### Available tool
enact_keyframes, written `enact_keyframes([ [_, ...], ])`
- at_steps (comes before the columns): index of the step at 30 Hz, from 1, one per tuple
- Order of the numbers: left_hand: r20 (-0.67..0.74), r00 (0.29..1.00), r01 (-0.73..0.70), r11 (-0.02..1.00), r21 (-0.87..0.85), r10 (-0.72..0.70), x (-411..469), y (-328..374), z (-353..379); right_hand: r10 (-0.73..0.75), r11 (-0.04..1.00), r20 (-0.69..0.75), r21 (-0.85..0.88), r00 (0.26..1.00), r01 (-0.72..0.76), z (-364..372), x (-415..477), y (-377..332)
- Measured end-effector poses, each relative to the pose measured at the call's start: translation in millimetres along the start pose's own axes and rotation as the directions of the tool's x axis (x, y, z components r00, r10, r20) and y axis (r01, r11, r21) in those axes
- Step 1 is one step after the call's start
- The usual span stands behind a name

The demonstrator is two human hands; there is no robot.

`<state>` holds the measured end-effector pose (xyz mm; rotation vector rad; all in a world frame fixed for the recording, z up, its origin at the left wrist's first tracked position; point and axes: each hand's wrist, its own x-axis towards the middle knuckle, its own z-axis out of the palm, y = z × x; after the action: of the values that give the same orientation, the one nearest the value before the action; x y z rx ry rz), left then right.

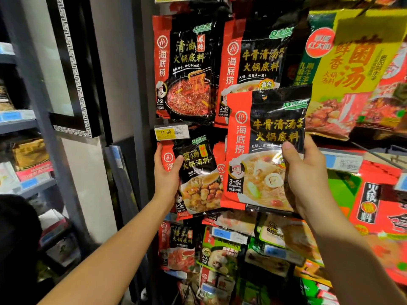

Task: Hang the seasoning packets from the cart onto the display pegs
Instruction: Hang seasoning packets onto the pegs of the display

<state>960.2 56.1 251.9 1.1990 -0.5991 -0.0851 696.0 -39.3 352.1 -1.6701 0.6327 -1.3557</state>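
The right hand [308,179] gripped the right edge of a red-and-black soup packet [262,155], thumb on its front. It held the packet up to the right of the yellow price tag [171,132], the top edge overlapping the bottom of the matching packets [253,60] hanging above and to the right of that tag. The left hand [168,175] gripped the left edge of a smaller packet [198,179] hanging just below the tag, the two packets' near edges just beside each other; left of the tag stood a grey post [123,84], and well to its right a yellow packet [352,73] crowded the matching ones.
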Motion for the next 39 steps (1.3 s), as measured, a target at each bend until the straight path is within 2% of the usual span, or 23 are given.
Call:
enact_keyframes([
  [6, 0.071, 0.992, 0.107, 0.994, -0.02, -0.106, 15, 0, 2, -0.003, 1.0, 0.004, 0.005, 1.0, 0.003, 1, 1, -2],
  [10, -0.009, 0.989, 0.147, 0.984, -0.103, -0.149, 22, -1, -6, -0.005, 1.0, 0.01, -0.007, 1.0, 0.005, 2, 2, 0],
  [15, 0.001, 0.989, 0.149, 0.984, -0.101, -0.15, 33, 7, -7, -0.022, 1.0, 0.024, -0.02, 0.999, 0.023, 5, 0, -1],
  [25, 0.113, 0.988, 0.072, 0.964, 0.257, -0.103, 39, -2, -13, -0.027, 1.0, 0.02, 0.006, 0.999, 0.027, 7, -4, -6],
  [32, 0.141, 0.986, 0.026, 0.921, 0.389, -0.087, 45, 4, -22, -0.027, 1.0, 0.022, 0.018, 0.999, 0.026, 7, -8, -8],
  [36, 0.116, 0.993, -0.039, 0.848, 0.529, -0.027, 36, -1, -19, -0.017, 0.999, 0.029, 0.028, 0.999, 0.016, 6, -13, -8],
  [39, 0.091, 0.993, -0.113, 0.706, 0.699, 0.069, 18, -8, -15, -0.008, 1.0, 0.032, 0.024, 0.999, 0.007, 5, -15, -5],
])
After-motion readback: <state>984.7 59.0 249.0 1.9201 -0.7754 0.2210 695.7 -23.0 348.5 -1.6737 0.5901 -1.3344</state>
